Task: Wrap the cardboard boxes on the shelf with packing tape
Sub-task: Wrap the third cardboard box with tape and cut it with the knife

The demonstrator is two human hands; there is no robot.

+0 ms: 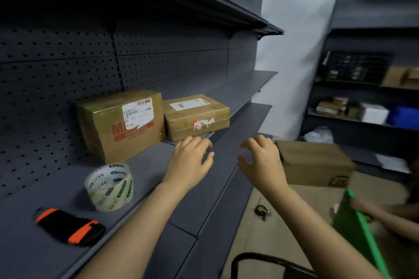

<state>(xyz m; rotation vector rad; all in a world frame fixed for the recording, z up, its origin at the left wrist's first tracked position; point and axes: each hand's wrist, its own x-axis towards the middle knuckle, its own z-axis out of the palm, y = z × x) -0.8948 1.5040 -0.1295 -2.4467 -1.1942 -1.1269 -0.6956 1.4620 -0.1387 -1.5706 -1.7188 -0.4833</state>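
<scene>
**A:** Since both hands come in empty, what might go wrong?

**B:** On the head camera, the left hand [190,158] and right hand [263,161] hover over the shelf [158,199] edge. Their fingers [199,142] are loosely curled and grip nothing. The small box [195,118] sits near that edge, just beside the big box [120,124]. A careless pull could, I'd judge, tip it off.

**A:** And the boxes?

**B:** Brown and glossy, with torn labels. The tape [110,186] stands in front of the big box.
</scene>
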